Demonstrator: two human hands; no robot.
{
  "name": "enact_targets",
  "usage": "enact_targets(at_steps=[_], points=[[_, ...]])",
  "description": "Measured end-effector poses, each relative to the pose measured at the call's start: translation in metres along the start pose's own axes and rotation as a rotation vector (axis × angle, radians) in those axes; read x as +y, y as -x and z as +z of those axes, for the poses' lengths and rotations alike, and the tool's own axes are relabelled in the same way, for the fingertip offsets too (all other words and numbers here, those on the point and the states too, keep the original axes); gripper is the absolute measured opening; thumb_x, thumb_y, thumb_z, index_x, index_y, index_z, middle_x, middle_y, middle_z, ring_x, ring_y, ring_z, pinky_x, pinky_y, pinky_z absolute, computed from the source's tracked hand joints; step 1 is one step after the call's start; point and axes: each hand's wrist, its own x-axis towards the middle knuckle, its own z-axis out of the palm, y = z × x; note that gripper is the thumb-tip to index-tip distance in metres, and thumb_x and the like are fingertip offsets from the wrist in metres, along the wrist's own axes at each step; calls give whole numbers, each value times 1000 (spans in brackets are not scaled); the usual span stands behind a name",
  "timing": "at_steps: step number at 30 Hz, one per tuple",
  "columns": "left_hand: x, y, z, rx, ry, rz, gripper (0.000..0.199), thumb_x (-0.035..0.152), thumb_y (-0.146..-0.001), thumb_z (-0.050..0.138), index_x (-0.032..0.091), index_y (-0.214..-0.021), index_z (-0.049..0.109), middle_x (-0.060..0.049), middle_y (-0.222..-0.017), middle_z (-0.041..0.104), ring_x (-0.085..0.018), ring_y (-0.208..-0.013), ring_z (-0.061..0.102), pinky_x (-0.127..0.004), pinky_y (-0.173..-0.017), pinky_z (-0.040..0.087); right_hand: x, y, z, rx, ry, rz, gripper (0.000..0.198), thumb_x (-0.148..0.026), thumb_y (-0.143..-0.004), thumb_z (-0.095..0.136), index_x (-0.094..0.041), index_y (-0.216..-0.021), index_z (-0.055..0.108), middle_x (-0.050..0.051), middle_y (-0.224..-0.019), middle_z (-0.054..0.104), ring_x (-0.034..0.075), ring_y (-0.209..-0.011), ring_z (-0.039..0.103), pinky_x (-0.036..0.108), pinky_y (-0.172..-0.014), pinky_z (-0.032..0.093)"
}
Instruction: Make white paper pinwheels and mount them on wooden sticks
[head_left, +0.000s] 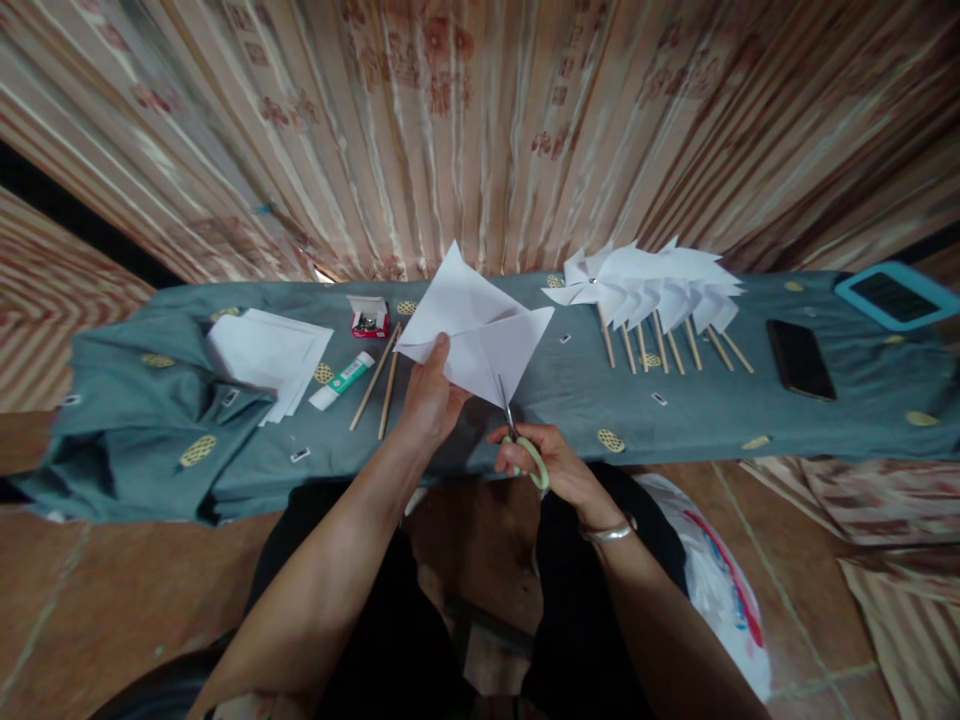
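Note:
A square sheet of white paper (472, 315) with slits cut toward its middle is held up over the table. My left hand (431, 390) grips its left lower edge, the thumb lying on top and the fingers underneath. In my right hand (551, 455) is a pair of scissors (534, 458) with pale green handles, fingers through the loops. The scissor blades point up into the paper's lower corner. Two wooden sticks (387, 395) lie just left of my left hand, beside a green and white glue stick (342, 381).
A small red box (369, 318) of metal pieces stands open behind the glue. White paper sheets (271, 355) lie at left. Several paper pinwheels (652, 285) on sticks overlap at right, then a black phone (801, 360) and a blue-framed device (896, 296). A curtain (480, 130) hangs behind.

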Motion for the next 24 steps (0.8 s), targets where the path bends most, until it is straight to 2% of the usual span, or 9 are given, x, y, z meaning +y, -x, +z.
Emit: enact_targets(at_steps=[8,14,19,24], points=[[1,2,1,11,16,36,20,19,-96,48,16,-105,66,-2,-85,75,-11,-71,69,-26,-85,54,1,1,0,5,-1,-7,53,-63,-65,75,-15,-87,68,-1,-61,63,10,-53,56,23,-53,48],[-1,-2,-1,-28,53,79,25,21,-90,59,17,-115,64,-3,-93,76,-14,-87,71,-25,-91,52,1,0,1,21,-33,23,51,-60,-62,78,-16,-86,68,-2,-60,62,10,-52,56,23,-52,48],[-1,-3,-2,-26,50,92,23,18,-94,53,17,-114,64,-2,-91,76,-14,-87,71,-27,-94,51,0,0,2,32,-89,60,50,-56,-56,83,-17,-83,67,-4,-58,61,9,-50,54,22,-50,46],[2,0,0,-20,32,86,25,20,-93,55,18,-116,64,-2,-92,76,-14,-90,71,-27,-94,50,0,-2,3,50,-119,70,48,-52,-53,85,-16,-80,67,-4,-55,61,7,-47,53,20,-47,43]])
